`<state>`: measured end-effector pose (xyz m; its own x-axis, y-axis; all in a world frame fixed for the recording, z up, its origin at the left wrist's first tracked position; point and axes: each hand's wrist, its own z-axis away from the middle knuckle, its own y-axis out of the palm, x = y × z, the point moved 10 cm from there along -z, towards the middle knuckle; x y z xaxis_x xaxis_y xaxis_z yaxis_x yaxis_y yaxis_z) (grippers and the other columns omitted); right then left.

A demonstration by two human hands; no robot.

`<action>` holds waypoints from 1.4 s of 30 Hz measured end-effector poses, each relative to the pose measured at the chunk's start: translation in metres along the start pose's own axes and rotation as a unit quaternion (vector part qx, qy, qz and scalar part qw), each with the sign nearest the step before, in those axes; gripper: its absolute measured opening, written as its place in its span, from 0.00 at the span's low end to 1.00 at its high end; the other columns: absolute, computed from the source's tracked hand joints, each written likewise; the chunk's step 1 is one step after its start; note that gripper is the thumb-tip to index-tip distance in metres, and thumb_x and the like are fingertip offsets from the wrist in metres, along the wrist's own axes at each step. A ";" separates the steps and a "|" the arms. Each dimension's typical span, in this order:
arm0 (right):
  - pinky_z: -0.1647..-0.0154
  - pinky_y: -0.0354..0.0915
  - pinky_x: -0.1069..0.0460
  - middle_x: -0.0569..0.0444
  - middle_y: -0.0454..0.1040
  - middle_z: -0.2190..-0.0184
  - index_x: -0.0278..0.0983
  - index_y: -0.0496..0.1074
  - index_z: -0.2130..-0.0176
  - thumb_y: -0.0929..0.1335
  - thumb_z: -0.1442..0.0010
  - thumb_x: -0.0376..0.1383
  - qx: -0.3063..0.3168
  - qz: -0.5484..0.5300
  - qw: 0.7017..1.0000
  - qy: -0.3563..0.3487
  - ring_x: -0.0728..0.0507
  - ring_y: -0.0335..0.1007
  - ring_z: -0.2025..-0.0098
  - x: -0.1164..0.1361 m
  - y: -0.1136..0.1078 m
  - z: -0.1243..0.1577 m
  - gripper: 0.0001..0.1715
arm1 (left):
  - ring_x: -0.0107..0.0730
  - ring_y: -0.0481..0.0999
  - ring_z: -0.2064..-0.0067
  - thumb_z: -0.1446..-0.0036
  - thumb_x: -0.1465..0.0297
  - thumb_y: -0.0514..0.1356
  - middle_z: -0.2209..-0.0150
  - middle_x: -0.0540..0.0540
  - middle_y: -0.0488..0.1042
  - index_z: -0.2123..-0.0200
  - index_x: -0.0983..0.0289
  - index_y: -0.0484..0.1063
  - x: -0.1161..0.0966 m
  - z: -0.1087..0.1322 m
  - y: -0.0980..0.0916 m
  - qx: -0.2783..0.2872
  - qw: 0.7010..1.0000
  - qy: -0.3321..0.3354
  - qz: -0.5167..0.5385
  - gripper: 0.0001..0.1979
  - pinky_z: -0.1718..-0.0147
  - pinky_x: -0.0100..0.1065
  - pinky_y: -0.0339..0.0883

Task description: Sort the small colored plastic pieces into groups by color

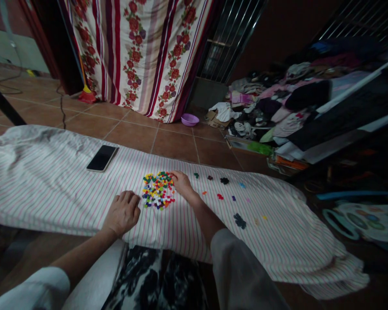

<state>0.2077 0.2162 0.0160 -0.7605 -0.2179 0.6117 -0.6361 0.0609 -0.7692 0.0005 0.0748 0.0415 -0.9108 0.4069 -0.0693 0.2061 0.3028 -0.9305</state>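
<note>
A pile of small multicoloured bead-like pieces (157, 191) lies on the striped cloth. My right hand (182, 182) touches the pile's upper right edge, thumb and fingertips drawn together; whether a piece is between them is too small to see. My left hand (123, 211) rests palm down on the cloth just left of the pile, fingers stretched forward and slightly bent, holding nothing. To the right, small groups sorted by colour are spread out: a black group (224, 181), a dark grey group (239, 221), a red group (220, 196), a green group (196, 175) and several others.
The striped cloth (67, 189) covers a long low surface. A phone (102, 158) lies at its back left. Beyond are a floral curtain (148, 56), a purple basin (190, 119) and a red broom (87, 95). Heaped clothes (261, 103) fill the right side.
</note>
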 end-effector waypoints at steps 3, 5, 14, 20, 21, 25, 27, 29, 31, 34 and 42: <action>0.47 0.66 0.53 0.53 0.81 0.55 0.41 0.79 0.54 0.63 0.39 0.25 0.013 -0.022 1.000 0.007 0.46 0.75 0.51 0.001 -0.003 0.003 0.22 | 0.45 0.70 0.54 0.41 0.71 0.53 0.58 0.60 0.73 0.58 0.63 0.72 0.000 0.000 0.000 0.000 1.000 -0.001 -0.001 0.10 0.58 0.44 0.63; 0.48 0.67 0.53 0.53 0.81 0.55 0.41 0.79 0.53 0.63 0.38 0.26 -0.001 -0.024 1.000 0.017 0.46 0.76 0.52 -0.001 -0.010 0.005 0.21 | 0.44 0.70 0.55 0.41 0.71 0.53 0.58 0.60 0.73 0.58 0.63 0.72 0.000 0.000 -0.001 0.000 1.000 -0.001 0.001 0.10 0.58 0.44 0.63; 0.49 0.65 0.51 0.45 0.78 0.58 0.36 0.80 0.56 0.63 0.38 0.26 -0.033 0.103 0.990 0.086 0.42 0.74 0.54 -0.023 -0.022 0.031 0.18 | 0.45 0.70 0.55 0.41 0.71 0.52 0.58 0.60 0.73 0.59 0.62 0.72 0.000 0.000 -0.003 -0.003 1.000 -0.002 0.009 0.10 0.57 0.45 0.62; 0.50 0.64 0.53 0.46 0.77 0.59 0.37 0.79 0.55 0.63 0.37 0.27 -0.003 0.087 0.995 0.045 0.44 0.73 0.55 -0.004 -0.002 0.037 0.18 | 0.44 0.70 0.54 0.41 0.71 0.52 0.58 0.60 0.73 0.59 0.62 0.71 0.000 0.000 -0.003 -0.003 1.000 -0.004 0.011 0.10 0.57 0.44 0.62; 0.50 0.64 0.53 0.46 0.77 0.59 0.36 0.79 0.55 0.63 0.37 0.27 0.005 0.080 0.996 0.037 0.44 0.73 0.55 0.000 0.001 0.037 0.17 | 0.44 0.70 0.54 0.41 0.71 0.52 0.58 0.60 0.73 0.59 0.62 0.71 0.000 0.000 -0.003 -0.003 1.000 -0.005 0.013 0.10 0.57 0.44 0.63; 0.50 0.65 0.53 0.49 0.78 0.60 0.37 0.80 0.56 0.63 0.37 0.28 0.020 0.058 0.998 0.008 0.44 0.73 0.55 0.013 0.003 0.038 0.17 | 0.44 0.70 0.54 0.42 0.71 0.52 0.58 0.60 0.73 0.60 0.62 0.72 0.000 0.000 -0.003 -0.001 1.000 -0.007 0.014 0.10 0.57 0.44 0.63; 0.51 0.65 0.53 0.50 0.79 0.60 0.38 0.80 0.57 0.63 0.37 0.28 0.016 0.054 0.998 0.001 0.45 0.74 0.56 0.015 -0.002 0.037 0.17 | 0.44 0.71 0.54 0.42 0.71 0.52 0.58 0.60 0.73 0.59 0.62 0.72 0.000 0.000 -0.002 0.000 1.000 -0.008 0.011 0.10 0.57 0.44 0.63; 0.51 0.65 0.53 0.50 0.79 0.59 0.39 0.80 0.58 0.63 0.37 0.28 0.004 0.052 0.999 0.000 0.45 0.73 0.56 0.014 -0.007 0.034 0.17 | 0.44 0.71 0.54 0.41 0.71 0.52 0.58 0.60 0.73 0.59 0.62 0.72 0.000 0.000 -0.002 0.001 1.000 -0.006 0.007 0.10 0.57 0.44 0.63; 0.51 0.65 0.53 0.51 0.79 0.59 0.39 0.80 0.59 0.64 0.37 0.29 -0.016 0.056 0.998 0.009 0.45 0.73 0.56 0.009 -0.014 0.028 0.16 | 0.44 0.71 0.54 0.41 0.71 0.52 0.58 0.60 0.73 0.59 0.62 0.71 0.000 0.000 -0.002 0.002 1.000 -0.004 0.005 0.10 0.57 0.44 0.63; 0.52 0.65 0.52 0.50 0.78 0.59 0.40 0.80 0.59 0.65 0.37 0.30 -0.044 0.070 0.996 0.033 0.44 0.73 0.57 0.000 -0.018 0.018 0.14 | 0.44 0.70 0.54 0.41 0.71 0.52 0.57 0.60 0.73 0.59 0.62 0.71 0.000 -0.001 -0.002 0.003 1.000 -0.005 0.008 0.10 0.57 0.44 0.63; 0.51 0.64 0.52 0.48 0.77 0.60 0.38 0.80 0.58 0.67 0.38 0.33 -0.020 0.092 0.994 0.051 0.44 0.72 0.56 -0.001 -0.001 0.000 0.11 | 0.44 0.70 0.55 0.41 0.71 0.52 0.58 0.60 0.73 0.59 0.62 0.71 0.000 0.001 -0.001 0.001 1.000 -0.006 0.009 0.10 0.57 0.44 0.63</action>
<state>0.2089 0.2165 0.0163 -0.8722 -0.1006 0.4787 -0.4885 0.1288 -0.8630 -0.0002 0.0740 0.0425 -0.9107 0.4030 -0.0909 0.2229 0.2941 -0.9294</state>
